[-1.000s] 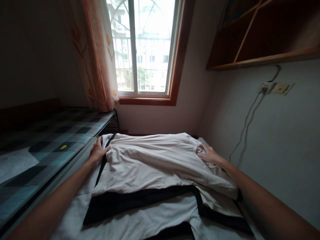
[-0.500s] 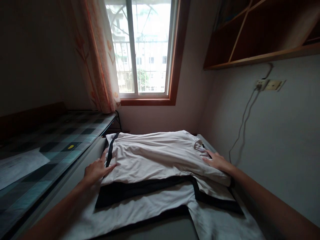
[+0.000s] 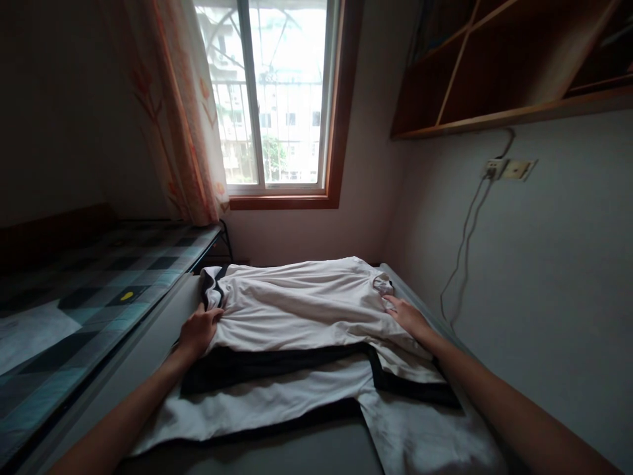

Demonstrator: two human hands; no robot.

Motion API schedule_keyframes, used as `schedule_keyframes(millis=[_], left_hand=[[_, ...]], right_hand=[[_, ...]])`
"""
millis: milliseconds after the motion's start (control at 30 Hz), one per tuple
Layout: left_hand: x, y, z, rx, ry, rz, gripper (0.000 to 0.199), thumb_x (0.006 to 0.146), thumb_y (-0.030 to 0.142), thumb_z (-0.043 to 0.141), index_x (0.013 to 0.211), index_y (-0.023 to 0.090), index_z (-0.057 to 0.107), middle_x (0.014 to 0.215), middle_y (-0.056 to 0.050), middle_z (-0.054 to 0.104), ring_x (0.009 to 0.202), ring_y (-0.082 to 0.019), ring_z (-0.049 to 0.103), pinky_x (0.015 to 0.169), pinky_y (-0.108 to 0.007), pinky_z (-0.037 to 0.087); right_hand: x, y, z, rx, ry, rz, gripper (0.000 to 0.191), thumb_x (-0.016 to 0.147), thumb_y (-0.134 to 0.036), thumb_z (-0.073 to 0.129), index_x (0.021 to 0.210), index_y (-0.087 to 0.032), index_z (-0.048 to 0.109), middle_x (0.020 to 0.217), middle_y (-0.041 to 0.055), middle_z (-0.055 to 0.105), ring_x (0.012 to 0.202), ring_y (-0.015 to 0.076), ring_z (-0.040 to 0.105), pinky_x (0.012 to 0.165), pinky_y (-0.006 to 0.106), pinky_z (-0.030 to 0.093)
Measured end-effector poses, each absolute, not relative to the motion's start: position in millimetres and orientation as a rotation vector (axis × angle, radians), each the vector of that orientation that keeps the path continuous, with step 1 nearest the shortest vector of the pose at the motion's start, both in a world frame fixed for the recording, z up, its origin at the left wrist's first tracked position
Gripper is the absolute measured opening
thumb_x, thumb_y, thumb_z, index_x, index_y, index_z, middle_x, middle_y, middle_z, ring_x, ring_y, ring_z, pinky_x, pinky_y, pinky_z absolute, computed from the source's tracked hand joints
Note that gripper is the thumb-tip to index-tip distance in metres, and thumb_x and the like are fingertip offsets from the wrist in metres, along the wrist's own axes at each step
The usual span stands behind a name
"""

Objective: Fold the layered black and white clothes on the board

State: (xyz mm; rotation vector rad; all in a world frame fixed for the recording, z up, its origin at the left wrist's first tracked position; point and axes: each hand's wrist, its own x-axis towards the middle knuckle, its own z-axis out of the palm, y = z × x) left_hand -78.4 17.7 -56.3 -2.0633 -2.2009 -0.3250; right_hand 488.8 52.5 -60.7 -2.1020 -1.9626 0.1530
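On my feed the left hand (image 3: 199, 330), left of centre, pinches the edge of the white garment (image 3: 301, 307) near a black band, thumb on top of the cloth. I have the right hand (image 3: 408, 318) right of centre, its fingertips touching the same garment just beside a round opening (image 3: 382, 284); whether they pinch the fabric, I cannot tell. The garment lies wrinkled across the centre of the frame between both hands, its near edge finished with a black border (image 3: 277, 369). Below that I see more white cloth (image 3: 267, 396), also dark-edged, spreading toward the bottom over a grey surface (image 3: 297, 455); I cannot tell if it is one piece with the rest. Farther out, a plaid mattress (image 3: 163, 245) fills the left side, bearing a paper sheet (image 3: 37, 333). A patterned curtain (image 3: 185, 132) hangs upper left beside the window (image 3: 289, 99); wooden shelves (image 3: 514, 66) sit upper right above a socket (image 3: 493, 169).
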Motion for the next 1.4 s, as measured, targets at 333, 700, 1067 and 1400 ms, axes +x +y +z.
schedule_keyframes(millis=[333, 700, 1067, 1400], left_hand=[[-83, 69, -43, -2.152, -2.151, -0.357, 0.042, 0.09, 0.016, 0.047, 0.128, 0.022, 0.064, 0.109, -0.013, 0.066, 0.095, -0.025, 0.065, 0.085, -0.032, 0.049], [-104, 17, -49, -1.819, -2.204, -0.456, 0.038, 0.089, 0.043, 0.055, 0.116, 0.021, 0.07, 0.126, -0.016, 0.056, 0.119, -0.036, 0.051, 0.098, -0.046, 0.042], [-122, -36, -39, -2.791, -1.825, -0.434, 0.074, 0.07, 0.049, 0.075, 0.139, 0.028, 0.057, 0.138, -0.008, 0.057, 0.128, -0.028, 0.051, 0.111, -0.037, 0.039], [-106, -29, -36, -2.746, -1.782, -0.474, 0.044, 0.08, 0.017, 0.053, 0.121, 0.024, 0.068, 0.124, -0.007, 0.067, 0.113, -0.023, 0.063, 0.101, -0.033, 0.048]], right_hand=[[456, 95, -46, -2.341, -1.826, 0.169, 0.047, 0.096, -0.031, 0.046, 0.141, -0.026, 0.052, 0.129, 0.0154, 0.061, 0.113, 0.0292, 0.062, 0.085, 0.034, 0.048], [466, 61, -40, -2.352, -1.881, 0.19, 0.048, 0.098, -0.039, 0.042, 0.141, -0.02, 0.051, 0.126, 0.0172, 0.061, 0.113, 0.0298, 0.063, 0.089, 0.037, 0.048], [517, 7, -44, -2.164, -1.6, 0.467, 0.071, 0.084, -0.063, 0.056, 0.138, -0.016, 0.051, 0.107, 0.0167, 0.07, 0.1, 0.0353, 0.067, 0.084, 0.046, 0.055], [506, 3, -41, -1.95, -1.675, 0.512, 0.075, 0.074, -0.045, 0.073, 0.14, -0.018, 0.049, 0.127, 0.0167, 0.065, 0.119, 0.0373, 0.06, 0.099, 0.046, 0.05]])
